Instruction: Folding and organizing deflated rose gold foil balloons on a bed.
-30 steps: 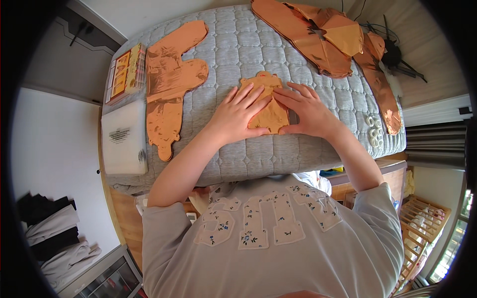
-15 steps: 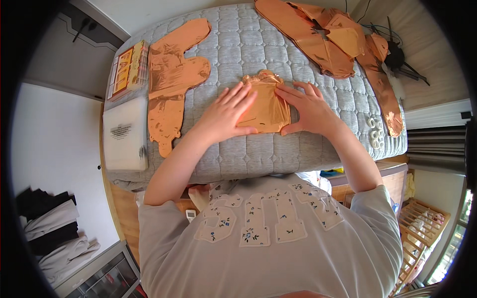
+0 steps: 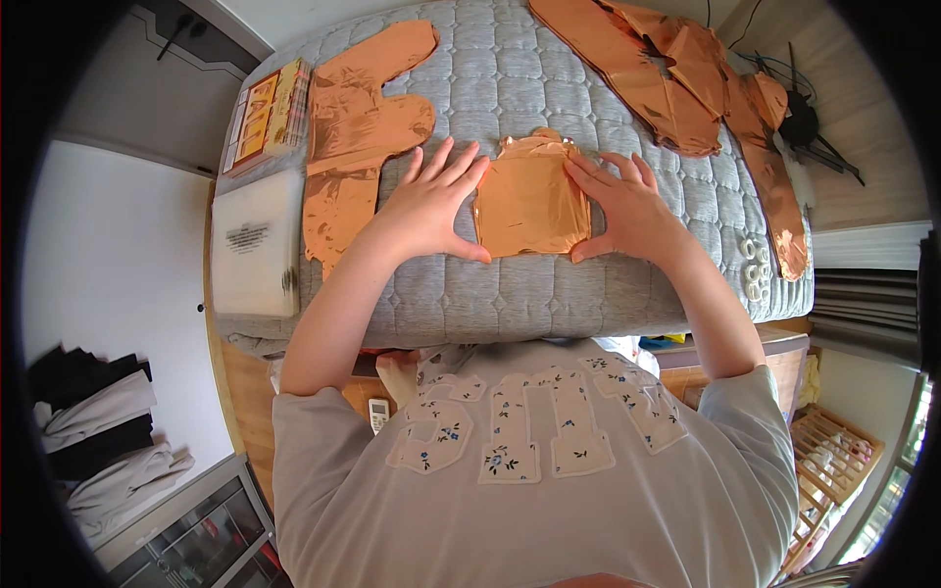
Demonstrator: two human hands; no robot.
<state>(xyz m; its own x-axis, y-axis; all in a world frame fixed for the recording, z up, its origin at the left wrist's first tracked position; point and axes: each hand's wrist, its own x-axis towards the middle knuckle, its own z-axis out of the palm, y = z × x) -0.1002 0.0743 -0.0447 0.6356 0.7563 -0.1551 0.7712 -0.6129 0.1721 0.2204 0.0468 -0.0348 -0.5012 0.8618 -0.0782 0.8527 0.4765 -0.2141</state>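
Head view. I look down through the camera at a folded copper-coloured foil packet [image 3: 534, 208] lying flat on a grey quilted mattress [image 3: 485, 294], toward 1 o'clock from the picture's centre; a lobed edge of it shows at its own 12 o'clock.

Taking the packet as the middle of the dial, I find the left hand [image 3: 431, 201] at 9 o'clock, spread wide with thumb and fingers well apart, gripping nothing; its index fingertip and thumb tip meet the packet's near side and corner. The right hand [image 3: 622, 206] is at 3 o'clock, likewise open and grasping nothing, its fingers over the upper corner and its thumb at the lower one.

At 10 o'clock lies a large flat foil shape [image 3: 368, 127], and farther out a stack of printed packages [image 3: 265, 116]. Beyond the left hand, about 9 o'clock, is a translucent plastic bag [image 3: 257, 225]. Between 1 and 2 o'clock I note crumpled foil pieces [image 3: 676, 118]; between 3 and 4, small white rings [image 3: 753, 272]. A white remote control [image 3: 378, 416] shows at 7 o'clock.
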